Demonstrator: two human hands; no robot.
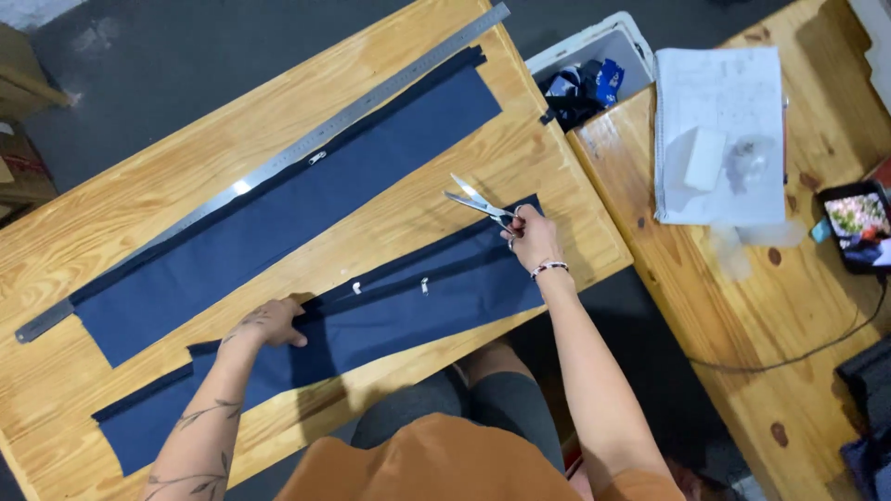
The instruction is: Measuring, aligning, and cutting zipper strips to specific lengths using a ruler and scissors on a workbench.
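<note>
Wooden planking forms the counter (232, 121), which runs diagonally from lower left to upper right over a dark grey floor; a second wooden counter (742, 306) stands to the right. Two long navy fabric strips lie parallel on the main counter. The far strip (278, 218) lies just beside a long steel ruler (278, 160) set along its upper edge. The near strip (343, 325) carries a dark zipper tape along its upper edge with small pale sliders, and its long axis follows the same diagonal as the counter. The right hand (535, 239) is positioned at the upper-right end of the near strip, closed around the handles of a pair of scissors (478, 204); the blades are parted and point up and to the left, above bare wood just beyond the strip's edge. The left hand (269, 325) lies flat and open, palm down, fingers extended, pressing on the near strip toward its middle-left portion, well apart from the scissors. The right hand is therefore the nearer one to the strip's end. On the second counter rest a white paper sheet (719, 93) with a small white block on it, and a phone (858, 223) with a lit screen. A white bin (631, 42) holding dark scraps stands between the two counters.
</note>
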